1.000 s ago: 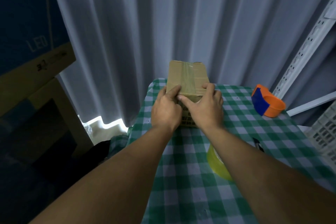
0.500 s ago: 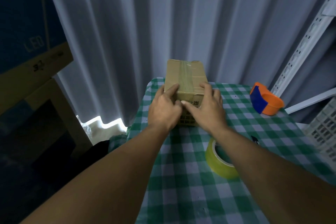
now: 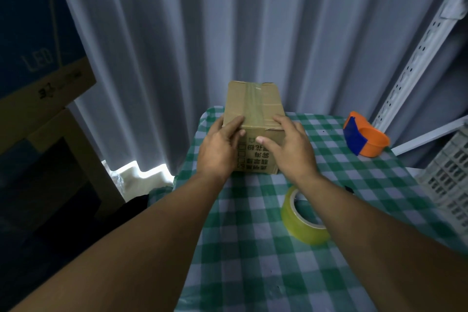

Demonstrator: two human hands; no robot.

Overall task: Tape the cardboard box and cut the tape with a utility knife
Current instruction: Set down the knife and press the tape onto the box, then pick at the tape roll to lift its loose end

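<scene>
Left hand [image 3: 219, 145] lies spread against the near left corner of the cardboard box [image 3: 253, 111], thumb up on the top edge, fingers flat on the front face. It presses more than it grips; nothing is enclosed in it. The box stands at the far edge of the counter [image 3: 253, 248], close to the curtain [image 3: 228, 33], its long axis running away from the person. A strip of glossy tape [image 3: 254, 106] already runs along that axis down the middle of the top, so the seam looks sealed (the far end cannot be checked). Board is matte brown, with printed characters on the near face.

Right hand [image 3: 288, 147] mirrors the left on the near right corner, open and flat, holding nothing.

Just below and beside the right forearm sits the yellow tape roll [image 3: 304, 220], lying tilted on the green checked cloth, smooth and translucent; the right hand is the nearer one to it. Well apart at the far right rests an orange bowl [image 3: 367, 138] with a blue patch. The knife cannot be made out with certainty.
</scene>
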